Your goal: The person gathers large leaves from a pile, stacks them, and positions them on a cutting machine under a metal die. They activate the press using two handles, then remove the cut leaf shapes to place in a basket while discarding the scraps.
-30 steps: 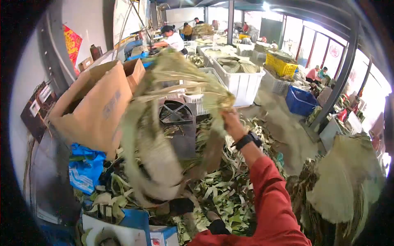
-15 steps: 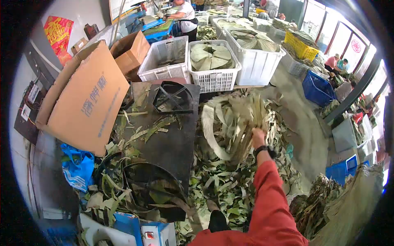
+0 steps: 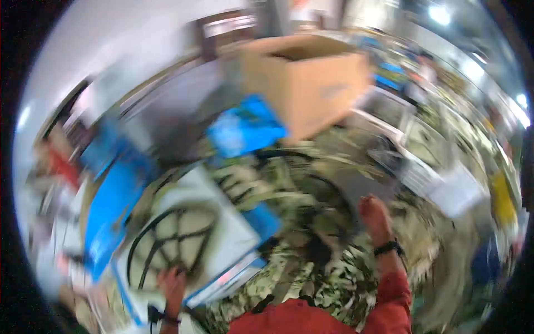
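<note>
My left hand [image 3: 172, 283] is at the near edge of a black cutting die [image 3: 149, 244], a rounded frame with crossing bars. Its fingers look closed on the rim, though motion blurs them. The die lies over the pale top of a blue-and-white machine [image 3: 225, 234]; a pale green surface shows between its bars. My right hand [image 3: 376, 218] is raised beside the dark board [image 3: 361, 186], fingers curled in, with nothing visible in them. Another black curved frame [image 3: 334, 195] stands among leaf scraps to its left.
A large cardboard box [image 3: 322, 83] stands behind a blue bag [image 3: 245, 128]. White crates [image 3: 420, 175] with leaves are on the right. Leaf scraps [image 3: 345, 284] cover the floor around my feet. A blue panel [image 3: 108, 211] stands at the left.
My view has swung left and is blurred. My right hand has left the dried leaves at the right. My left hand has come into view at the black cutting die on the machine.
</note>
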A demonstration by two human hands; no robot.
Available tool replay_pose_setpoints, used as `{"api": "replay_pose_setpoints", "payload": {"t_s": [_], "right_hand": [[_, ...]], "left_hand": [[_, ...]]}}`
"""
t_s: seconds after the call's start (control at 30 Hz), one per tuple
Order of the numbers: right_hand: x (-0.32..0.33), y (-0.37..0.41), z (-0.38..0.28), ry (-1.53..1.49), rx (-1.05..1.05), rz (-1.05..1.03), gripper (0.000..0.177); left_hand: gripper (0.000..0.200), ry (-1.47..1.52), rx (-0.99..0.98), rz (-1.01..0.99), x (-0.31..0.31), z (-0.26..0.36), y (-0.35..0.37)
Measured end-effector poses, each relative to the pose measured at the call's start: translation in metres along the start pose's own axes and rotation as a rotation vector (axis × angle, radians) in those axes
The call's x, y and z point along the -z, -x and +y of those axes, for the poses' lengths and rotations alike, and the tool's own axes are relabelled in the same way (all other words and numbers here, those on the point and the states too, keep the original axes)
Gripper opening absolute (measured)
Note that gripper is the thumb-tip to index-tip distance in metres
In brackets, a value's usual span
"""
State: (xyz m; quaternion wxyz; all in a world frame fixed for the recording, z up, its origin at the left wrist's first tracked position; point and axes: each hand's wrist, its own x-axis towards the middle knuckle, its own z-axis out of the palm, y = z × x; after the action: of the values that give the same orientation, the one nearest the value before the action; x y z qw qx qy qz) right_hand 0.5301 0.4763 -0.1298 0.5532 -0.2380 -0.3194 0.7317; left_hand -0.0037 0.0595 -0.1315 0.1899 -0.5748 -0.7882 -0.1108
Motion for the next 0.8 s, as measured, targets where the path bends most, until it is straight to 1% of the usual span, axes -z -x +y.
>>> {"api": "replay_pose_setpoints", "payload": {"t_s": [0.03,0.07,0.13,0.17,0.2,0.23,0.27,0.33,0.37,0.43,0.5,0.57,0.6,0.63,0.67,0.73,0.77,0.8], "right_hand": [[-0.054,-0.001,0.007,0.073,-0.020,-0.033,0.036],[-0.106,0.000,0.025,0.177,-0.066,-0.099,0.038],[-0.188,0.017,0.059,0.380,-0.084,-0.186,0.041],[-0.229,0.033,0.077,0.449,-0.100,-0.322,0.040],[-0.274,0.048,0.103,0.525,-0.107,-0.443,0.039],[-0.308,0.062,0.128,0.727,-0.119,-0.508,0.034],[-0.333,0.072,0.154,0.827,-0.118,-0.640,0.028],[-0.374,0.089,0.206,1.022,0.029,-0.895,0.026],[-0.382,0.085,0.241,1.091,0.501,-1.076,0.024],[-0.412,0.094,0.271,1.311,0.814,-1.133,0.022],[-0.433,0.095,0.289,1.427,0.886,-1.219,0.023],[-0.430,0.090,0.311,1.518,0.933,-1.287,0.026],[-0.426,0.084,0.322,1.531,0.862,-1.316,0.025],[-0.424,0.078,0.329,1.543,0.791,-1.338,0.025],[-0.421,0.074,0.334,1.554,0.719,-1.354,0.025],[-0.422,0.085,0.327,1.499,0.784,-1.270,0.021],[-0.425,0.087,0.323,1.475,0.827,-1.224,0.019],[-0.436,0.091,0.312,1.470,0.839,-1.251,0.018]], "left_hand": [[0.028,0.281,0.281,-0.024,0.020,0.022,-0.009],[0.030,0.078,0.178,0.096,0.010,0.020,0.005],[0.035,0.201,0.372,-0.010,0.035,0.045,0.010],[0.037,0.286,0.373,-0.044,0.049,0.054,0.014],[0.042,0.297,0.320,-0.117,0.056,0.050,0.015],[0.044,0.371,0.340,-0.108,0.061,0.048,0.019],[0.046,0.448,0.348,-0.101,0.064,0.045,0.020],[0.048,0.439,0.426,0.033,0.081,0.037,0.012],[0.049,0.434,0.462,0.099,0.086,0.035,0.008],[0.052,0.409,0.401,0.075,0.071,0.031,0.000],[0.053,0.362,0.327,0.074,0.061,0.037,-0.009],[0.051,0.269,0.349,-0.038,0.048,0.039,-0.011],[0.051,0.221,0.354,-0.095,0.040,0.039,-0.012],[0.052,0.253,0.360,-0.177,0.037,0.036,-0.012],[0.051,0.285,0.381,-0.211,0.036,0.035,-0.013],[0.050,0.346,0.412,-0.295,0.047,0.033,-0.018],[0.049,0.297,0.405,-0.269,0.047,0.033,-0.019],[0.049,0.252,0.394,-0.242,0.045,0.032,-0.017]]}}
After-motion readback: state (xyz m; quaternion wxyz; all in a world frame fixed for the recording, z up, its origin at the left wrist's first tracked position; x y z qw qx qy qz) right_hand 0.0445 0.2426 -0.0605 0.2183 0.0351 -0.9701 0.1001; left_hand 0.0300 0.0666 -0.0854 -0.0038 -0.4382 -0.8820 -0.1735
